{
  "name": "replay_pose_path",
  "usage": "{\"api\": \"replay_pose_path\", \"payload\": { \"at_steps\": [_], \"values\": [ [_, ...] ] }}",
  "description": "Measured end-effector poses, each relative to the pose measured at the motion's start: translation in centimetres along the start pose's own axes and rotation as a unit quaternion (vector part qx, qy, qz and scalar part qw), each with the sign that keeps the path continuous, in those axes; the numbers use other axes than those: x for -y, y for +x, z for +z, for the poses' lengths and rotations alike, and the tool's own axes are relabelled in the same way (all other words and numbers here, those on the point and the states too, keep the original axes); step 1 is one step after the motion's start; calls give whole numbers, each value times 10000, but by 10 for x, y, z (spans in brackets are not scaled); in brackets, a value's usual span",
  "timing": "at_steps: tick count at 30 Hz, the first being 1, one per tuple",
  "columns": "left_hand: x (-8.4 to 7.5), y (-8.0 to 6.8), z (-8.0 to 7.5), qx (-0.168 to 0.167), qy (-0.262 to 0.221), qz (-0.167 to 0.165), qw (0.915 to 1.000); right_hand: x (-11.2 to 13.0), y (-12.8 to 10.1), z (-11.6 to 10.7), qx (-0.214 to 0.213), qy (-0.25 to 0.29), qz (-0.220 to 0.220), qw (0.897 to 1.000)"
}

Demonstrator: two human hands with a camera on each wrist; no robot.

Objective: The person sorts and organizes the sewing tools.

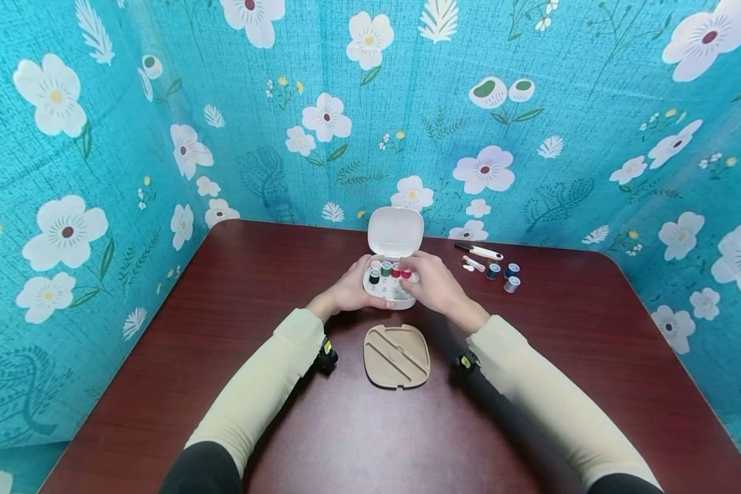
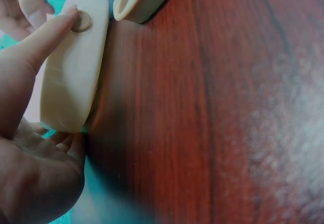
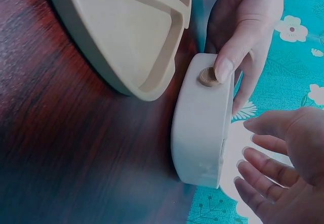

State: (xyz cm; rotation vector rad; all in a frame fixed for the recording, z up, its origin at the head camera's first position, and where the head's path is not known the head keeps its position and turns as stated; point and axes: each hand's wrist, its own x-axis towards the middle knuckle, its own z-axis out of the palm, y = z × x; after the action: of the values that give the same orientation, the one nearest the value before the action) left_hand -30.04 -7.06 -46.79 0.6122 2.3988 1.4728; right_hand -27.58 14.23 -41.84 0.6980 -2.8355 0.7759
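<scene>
Box position: the white sewing box (image 1: 390, 288) sits on the desk (image 1: 531, 412) straight ahead of me, lid up at the far side.
Left hand (image 1: 348, 291): grips the box's left end, thumb on its front button (image 2: 81, 21).
Right hand (image 1: 435, 285): at the right end, fingers loose over the thread spools (image 1: 390, 270), grasp unclear.
Nearer: both equal.
Behind my hands: tan tray (image 1: 397, 355), nearer me.

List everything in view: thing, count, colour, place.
white plastic sewing box: one, lid open, table centre, held in both hands.
thread spools in box: several, black, green, red, others unclear.
beige plastic divider tray: one, on table in front of box.
loose thread spools: three, blue and grey, right of box.
small white tools: two or three, behind loose spools.
dark wooden table: one.
teal floral backdrop: around table.
left hand: grips box, thumb by its button.
right hand: over the spools.
</scene>
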Motion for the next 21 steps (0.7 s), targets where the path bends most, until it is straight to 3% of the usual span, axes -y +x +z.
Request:
{"api": "replay_pose_path", "payload": {
  "at_steps": [21],
  "values": [
    [-2,-1,1,-50,82,-109,9999,-26,-20,-3,-82,227,332,9992]
  ]
}}
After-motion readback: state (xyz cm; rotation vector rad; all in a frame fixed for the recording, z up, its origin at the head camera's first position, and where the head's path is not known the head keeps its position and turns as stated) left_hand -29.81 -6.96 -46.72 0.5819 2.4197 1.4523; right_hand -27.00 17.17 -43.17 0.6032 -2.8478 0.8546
